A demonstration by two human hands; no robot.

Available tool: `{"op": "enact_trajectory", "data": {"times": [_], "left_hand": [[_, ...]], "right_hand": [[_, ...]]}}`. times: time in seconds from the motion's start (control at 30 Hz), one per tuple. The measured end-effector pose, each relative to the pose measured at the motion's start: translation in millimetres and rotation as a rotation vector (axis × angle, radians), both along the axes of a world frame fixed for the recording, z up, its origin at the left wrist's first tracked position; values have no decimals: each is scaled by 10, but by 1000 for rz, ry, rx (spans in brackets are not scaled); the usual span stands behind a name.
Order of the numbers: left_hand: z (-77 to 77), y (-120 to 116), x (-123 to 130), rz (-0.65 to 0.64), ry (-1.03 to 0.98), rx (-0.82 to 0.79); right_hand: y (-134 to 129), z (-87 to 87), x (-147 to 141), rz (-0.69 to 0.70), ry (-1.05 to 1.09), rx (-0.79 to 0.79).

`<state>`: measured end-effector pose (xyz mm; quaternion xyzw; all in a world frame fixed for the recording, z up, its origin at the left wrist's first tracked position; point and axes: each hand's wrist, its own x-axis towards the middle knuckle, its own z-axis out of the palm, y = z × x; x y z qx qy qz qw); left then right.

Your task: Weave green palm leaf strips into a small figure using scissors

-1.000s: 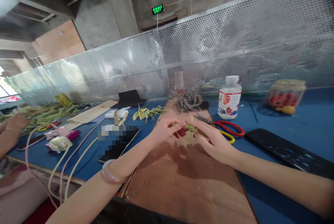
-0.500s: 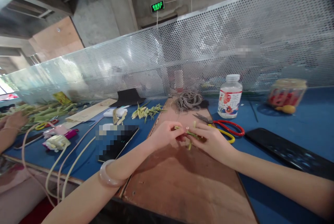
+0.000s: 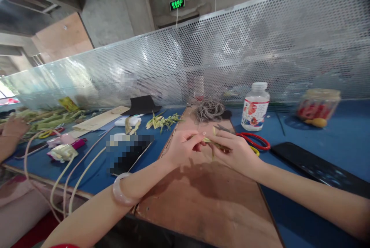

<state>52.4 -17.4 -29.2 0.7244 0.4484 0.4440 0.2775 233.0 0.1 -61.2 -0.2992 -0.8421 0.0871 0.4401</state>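
Note:
Above the brown wooden board (image 3: 219,201), my left hand (image 3: 185,148) and my right hand (image 3: 238,149) meet at a small yellow-green strip-like plant piece (image 3: 217,146). The fingers of my left hand pinch its left end. My right hand grips the other end, with thin bits of it poking out between the fingers. Most of the piece is hidden by the fingers. Just behind my right hand lie scissors with red handles (image 3: 257,141), and a yellow handle (image 3: 254,150) shows beside them. A tangle of grey cord (image 3: 210,111) sits farther back on the board.
On the right stand a labelled bottle (image 3: 255,107) and a jar (image 3: 319,105), with a black phone (image 3: 315,165) nearer. Left are leafy sprigs (image 3: 163,121), a dark tablet-like device (image 3: 133,155) and looping cables (image 3: 68,186). Another person's hand (image 3: 14,128) is at far left.
Both hands have shifted slightly and stay together at the plant piece. My right hand now covers more of the yellow handle. The other person's hand has risen a little.

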Motion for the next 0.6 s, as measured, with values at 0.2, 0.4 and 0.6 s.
{"op": "enact_trajectory", "data": {"times": [0.2, 0.4, 0.6], "left_hand": [[15, 41, -1, -45, 26, -81], [17, 111, -14, -80, -126, -188], [10, 128, -7, -122, -247, -280]], "right_hand": [[52, -83, 12, -15, -53, 1], [100, -178, 4, -229, -28, 214], [63, -190, 3, -252, -99, 259]]}}
